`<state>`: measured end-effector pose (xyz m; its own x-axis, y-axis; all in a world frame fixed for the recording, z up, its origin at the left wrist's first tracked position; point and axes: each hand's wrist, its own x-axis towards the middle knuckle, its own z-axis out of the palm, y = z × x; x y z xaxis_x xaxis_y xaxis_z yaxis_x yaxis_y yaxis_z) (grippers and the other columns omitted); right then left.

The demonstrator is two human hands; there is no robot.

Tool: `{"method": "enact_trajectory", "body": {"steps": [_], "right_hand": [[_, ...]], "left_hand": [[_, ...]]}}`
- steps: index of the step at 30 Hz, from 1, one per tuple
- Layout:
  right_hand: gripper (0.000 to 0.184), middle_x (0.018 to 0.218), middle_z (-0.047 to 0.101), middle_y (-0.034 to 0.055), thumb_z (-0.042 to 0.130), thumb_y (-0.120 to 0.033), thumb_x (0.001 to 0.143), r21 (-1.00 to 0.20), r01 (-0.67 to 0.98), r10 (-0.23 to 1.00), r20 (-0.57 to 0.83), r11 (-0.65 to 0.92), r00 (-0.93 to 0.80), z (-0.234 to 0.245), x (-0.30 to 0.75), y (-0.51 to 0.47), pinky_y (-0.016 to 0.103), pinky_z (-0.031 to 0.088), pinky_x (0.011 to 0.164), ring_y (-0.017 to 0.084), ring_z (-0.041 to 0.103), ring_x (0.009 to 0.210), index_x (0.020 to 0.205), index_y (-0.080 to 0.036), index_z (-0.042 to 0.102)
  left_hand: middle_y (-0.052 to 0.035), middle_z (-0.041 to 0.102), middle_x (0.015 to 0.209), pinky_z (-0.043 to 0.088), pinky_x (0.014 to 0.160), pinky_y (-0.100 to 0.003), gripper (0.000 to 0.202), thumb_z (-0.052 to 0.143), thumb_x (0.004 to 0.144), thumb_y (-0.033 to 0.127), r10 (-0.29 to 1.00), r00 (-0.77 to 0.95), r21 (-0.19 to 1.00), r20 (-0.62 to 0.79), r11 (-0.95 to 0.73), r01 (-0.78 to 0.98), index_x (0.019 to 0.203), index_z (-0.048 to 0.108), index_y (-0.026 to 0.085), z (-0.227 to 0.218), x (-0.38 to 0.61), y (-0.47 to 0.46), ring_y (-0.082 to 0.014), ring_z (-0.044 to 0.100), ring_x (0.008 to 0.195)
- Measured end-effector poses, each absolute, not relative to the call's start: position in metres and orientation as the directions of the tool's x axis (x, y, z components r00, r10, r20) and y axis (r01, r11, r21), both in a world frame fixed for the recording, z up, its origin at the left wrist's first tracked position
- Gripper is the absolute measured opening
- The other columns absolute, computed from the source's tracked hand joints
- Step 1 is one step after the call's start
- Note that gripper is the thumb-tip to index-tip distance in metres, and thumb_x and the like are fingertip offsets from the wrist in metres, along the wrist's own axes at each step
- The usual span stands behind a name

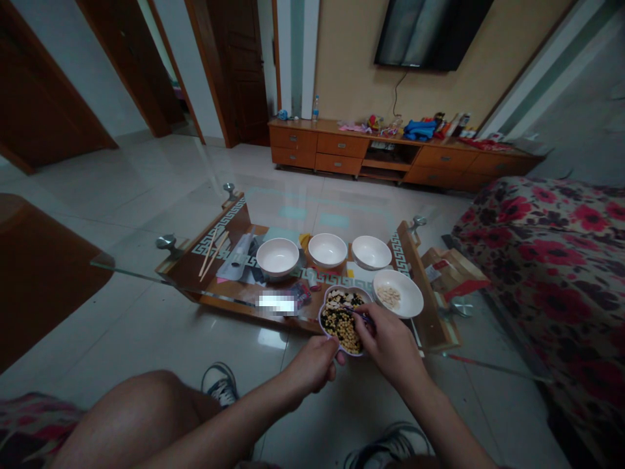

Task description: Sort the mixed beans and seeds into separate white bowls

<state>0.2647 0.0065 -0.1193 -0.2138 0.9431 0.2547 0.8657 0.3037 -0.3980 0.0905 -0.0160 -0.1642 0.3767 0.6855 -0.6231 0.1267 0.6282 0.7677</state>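
My left hand [316, 363] is closed on the near rim of a flower-shaped dish [321, 324] with a pale purple edge. Yellow beans [344, 329], dark beans and pale flat seeds [336, 299] lie mixed in it. Over the dish's right side, my right hand [393, 342] pinches a thin dark purple tool [365, 318] that looks like tweezers; its tip reaches in among the beans. Just beyond that hand stands a white bowl [413, 301] with a small heap of pale flat seeds [389, 297]. Three more white bowls [277, 256] [327, 250] [372, 252] form a row behind, with no contents visible.
The glass table [131, 277] has a wooden shelf beneath. Chopsticks [213, 257] and plastic packets [235, 260] lie to the left. A paper bag [452, 272] is right, beside a flowered sofa [532, 215]. A long cabinet [342, 144] stands along the far wall.
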Motion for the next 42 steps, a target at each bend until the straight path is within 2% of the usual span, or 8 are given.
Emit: {"method": "enact_trajectory", "body": {"steps": [6,19,33,42], "right_hand": [[0.019,0.089,0.073,0.0056,0.046,-0.028,0.096,-0.338,0.862,0.918,0.261,0.377,-0.299,-0.128,0.257,0.005,0.029,0.048,0.071,0.019,0.069,0.078,0.098,-0.02,0.063],[0.014,0.088,0.072,0.0049,0.048,-0.024,0.096,-0.284,0.866,0.899,0.284,0.411,-0.334,-0.133,0.256,0.005,0.029,0.047,0.07,0.019,0.068,0.078,0.098,-0.02,0.061],[0.019,0.087,0.073,0.0051,0.045,-0.025,0.098,-0.272,0.864,0.89,0.3,0.424,-0.342,-0.128,0.256,0.004,0.027,0.044,0.069,0.017,0.068,0.077,0.097,-0.02,0.063],[0.022,0.094,0.075,0.0073,0.044,-0.027,0.098,-0.267,0.867,0.886,0.325,0.422,-0.331,-0.119,0.257,0.002,0.028,0.047,0.075,0.018,0.069,0.083,0.101,-0.02,0.065]], "left_hand": [[0.0062,0.042,0.045,0.015,0.036,-0.021,0.048,0.031,0.091,0.062,0.689,0.384,0.775,-0.614,0.619,0.128,0.079,0.052,0.02,-0.166,0.091,-0.017,-0.0077,0.023,0.032],[0.0063,0.042,0.044,0.016,0.037,-0.021,0.048,0.031,0.091,0.061,0.692,0.384,0.777,-0.612,0.615,0.131,0.079,0.053,0.02,-0.164,0.093,-0.017,-0.0077,0.024,0.031],[0.006,0.042,0.045,0.015,0.036,-0.021,0.048,0.032,0.091,0.061,0.684,0.391,0.771,-0.616,0.625,0.121,0.08,0.053,0.019,-0.169,0.092,-0.016,-0.0074,0.023,0.031],[0.0063,0.042,0.045,0.014,0.036,-0.021,0.049,0.033,0.09,0.062,0.691,0.39,0.778,-0.608,0.617,0.119,0.08,0.054,0.019,-0.166,0.09,-0.017,-0.0073,0.023,0.031]]}}
